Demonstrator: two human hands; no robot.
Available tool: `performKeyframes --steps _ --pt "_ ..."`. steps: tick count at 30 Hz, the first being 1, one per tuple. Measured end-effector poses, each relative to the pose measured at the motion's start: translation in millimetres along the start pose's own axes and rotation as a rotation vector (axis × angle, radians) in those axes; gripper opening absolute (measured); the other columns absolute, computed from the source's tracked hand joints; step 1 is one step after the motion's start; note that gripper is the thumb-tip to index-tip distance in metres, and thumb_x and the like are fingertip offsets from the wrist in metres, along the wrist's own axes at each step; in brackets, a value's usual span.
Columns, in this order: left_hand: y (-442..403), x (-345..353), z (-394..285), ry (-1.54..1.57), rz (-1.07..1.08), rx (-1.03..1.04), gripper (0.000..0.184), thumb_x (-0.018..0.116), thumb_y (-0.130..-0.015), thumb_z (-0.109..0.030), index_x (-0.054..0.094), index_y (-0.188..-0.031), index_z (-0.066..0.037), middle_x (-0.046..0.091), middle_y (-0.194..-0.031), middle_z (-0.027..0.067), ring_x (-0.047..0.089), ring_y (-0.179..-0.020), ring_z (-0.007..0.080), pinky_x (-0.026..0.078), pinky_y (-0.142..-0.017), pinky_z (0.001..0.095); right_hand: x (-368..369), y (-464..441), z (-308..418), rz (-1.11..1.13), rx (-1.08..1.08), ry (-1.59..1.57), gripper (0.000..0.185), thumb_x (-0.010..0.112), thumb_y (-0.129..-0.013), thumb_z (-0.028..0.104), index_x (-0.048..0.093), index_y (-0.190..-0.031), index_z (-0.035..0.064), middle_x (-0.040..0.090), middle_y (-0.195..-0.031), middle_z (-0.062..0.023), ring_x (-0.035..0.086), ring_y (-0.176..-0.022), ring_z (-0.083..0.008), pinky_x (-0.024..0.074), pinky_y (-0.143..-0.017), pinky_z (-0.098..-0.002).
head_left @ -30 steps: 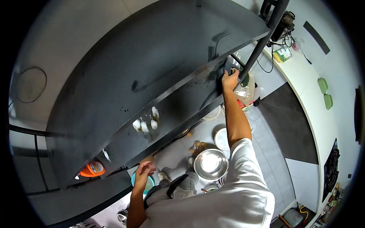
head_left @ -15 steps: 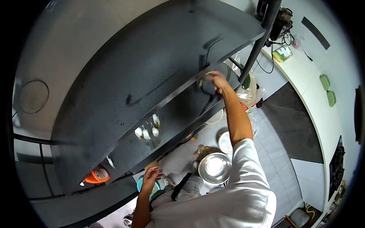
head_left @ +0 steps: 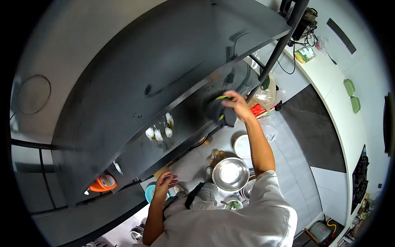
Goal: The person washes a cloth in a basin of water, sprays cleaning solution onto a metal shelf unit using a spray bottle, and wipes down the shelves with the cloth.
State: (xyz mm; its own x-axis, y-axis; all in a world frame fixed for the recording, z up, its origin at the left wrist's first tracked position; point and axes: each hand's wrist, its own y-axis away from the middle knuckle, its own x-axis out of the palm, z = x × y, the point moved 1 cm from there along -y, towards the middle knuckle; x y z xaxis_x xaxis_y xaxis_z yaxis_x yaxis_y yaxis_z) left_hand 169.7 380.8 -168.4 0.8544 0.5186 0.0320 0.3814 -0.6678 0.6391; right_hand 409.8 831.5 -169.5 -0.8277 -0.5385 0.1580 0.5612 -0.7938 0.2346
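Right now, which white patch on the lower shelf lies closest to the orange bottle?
The thin lone streak beside the orange bottle; the other four plumper patches sit clustered farther along the shelf.

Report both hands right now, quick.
Left hand: loosely open, fingers slightly curled, nothing seen in it.
Right hand: closed on a dark cloth.

- A kitchen
- Flat, black, rectangular hob just inside the front edge of a long white counter
- 1 round, shiny steel basin on the grey tiled floor
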Motion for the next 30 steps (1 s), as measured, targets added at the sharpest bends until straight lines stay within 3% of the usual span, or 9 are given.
performKeyframes --steps 4,6,12,15,16,19,20,23,30 --pt "3.8 4.0 2.6 0.067 -0.022 -0.044 0.023 0.058 -0.105 -0.022 0.061 -0.123 -0.009 0.07 -0.119 0.0126 0.07 -0.103 0.0264 0.055 -0.089 0.0395 -39.0 -9.0 -63.6 -1.304 -0.201 -0.108 0.039 0.074 -0.091 0.009 0.054 -0.123 -0.0011 0.059 -0.116 -0.0135 0.057 -0.104 -0.0216 0.0448 -0.095 -0.0318" --pt "1.1 0.2 15.7 0.106 -0.002 -0.061 0.025 0.058 -0.105 -0.023 0.06 -0.126 -0.009 0.07 -0.12 0.0134 0.069 -0.104 0.0273 0.054 -0.09 0.0409 -28.4 6.0 -66.1 -1.386 -0.383 -0.007 0.042 0.072 -0.093 0.011 0.048 -0.124 -0.0019 0.057 -0.117 -0.0154 0.055 -0.105 -0.0263 0.042 -0.1 -0.0343" --pt "8.4 11.7 1.5 0.138 0.031 -0.056 0.041 0.058 -0.105 -0.032 0.052 -0.137 -0.008 0.067 -0.126 0.0152 0.067 -0.112 0.0305 0.051 -0.098 0.046 74.3 81.1 -68.6 -0.816 -0.43 0.172 0.042 0.071 -0.091 0.007 0.05 -0.127 0.0009 0.057 -0.118 -0.011 0.053 -0.112 -0.0228 0.0403 -0.103 -0.0341" --pt "22.0 24.8 -24.8 0.438 0.055 -0.014 0.048 0.055 -0.106 -0.038 0.047 -0.144 -0.009 0.06 -0.138 0.016 0.062 -0.123 0.0284 0.047 -0.104 0.0441 157.2 140.6 -55.2 -0.228 -0.11 -0.02 0.043 0.069 -0.084 -0.001 0.054 -0.124 0.0049 0.059 -0.116 -0.0112 0.057 -0.107 -0.0235 0.0445 -0.099 -0.0358" --pt "25.6 26.1 -31.5 0.545 0.094 0.003 0.052 0.053 -0.106 -0.041 0.043 -0.147 -0.009 0.058 -0.14 0.0163 0.06 -0.125 0.0295 0.045 -0.107 0.0469 180.9 151.5 -68.8 -0.144 -0.418 0.271 0.041 0.073 -0.084 0.003 0.056 -0.121 0.0055 0.062 -0.11 -0.011 0.059 -0.104 -0.0209 0.0489 -0.09 -0.0344" --pt "33.2 23.0 -43.8 0.828 0.216 0.09 0.059 0.046 -0.107 -0.047 0.041 -0.149 -0.007 0.057 -0.14 0.0154 0.058 -0.127 0.0303 0.041 -0.112 0.051 239.3 192.7 -36.2 0.493 -0.149 0.209 0.039 0.084 -0.084 0.019 0.062 -0.113 0.0031 0.067 -0.104 -0.0096 0.064 -0.095 -0.0176 0.0518 -0.077 -0.0332" --pt "27.0 10.9 -31.6 0.832 0.134 0.086 0.051 0.053 -0.106 -0.038 0.047 -0.143 -0.004 0.062 -0.132 0.0139 0.063 -0.119 0.0284 0.049 -0.104 0.0452 249.1 192.9 -44.3 0.596 -0.431 0.281 0.034 0.082 -0.086 0.018 0.063 -0.109 0.0025 0.067 -0.106 -0.0095 0.064 -0.091 -0.0157 0.0517 -0.075 -0.0316" --pt "44.1 -3.2 -42.6 0.652 -0.224 0.267 0.041 0.066 -0.095 -0.003 0.051 -0.133 -0.002 0.067 -0.119 0.0116 0.069 -0.099 0.022 0.058 -0.082 0.0338 262.1 204.2 -42.9 0.487 -0.248 0.224 0.029 0.081 -0.086 0.015 0.065 -0.107 0.0026 0.068 -0.098 -0.0078 0.063 -0.087 -0.0144 0.0501 -0.077 -0.03" --pt "72.6 -54.1 -26.3 -0.032 -0.308 0.488 0.033 0.077 -0.093 -0.013 0.058 -0.118 -0.002 0.062 -0.103 -0.0014 0.057 -0.083 0.0076 0.045 -0.076 0.0199 252.6 175.7 -59.2 0.091 -0.154 -0.005 0.02 0.068 -0.084 -0.007 0.061 -0.098 0.0049 0.06 -0.095 -0.0012 0.057 -0.093 -0.0118 0.045 -0.084 -0.0243"
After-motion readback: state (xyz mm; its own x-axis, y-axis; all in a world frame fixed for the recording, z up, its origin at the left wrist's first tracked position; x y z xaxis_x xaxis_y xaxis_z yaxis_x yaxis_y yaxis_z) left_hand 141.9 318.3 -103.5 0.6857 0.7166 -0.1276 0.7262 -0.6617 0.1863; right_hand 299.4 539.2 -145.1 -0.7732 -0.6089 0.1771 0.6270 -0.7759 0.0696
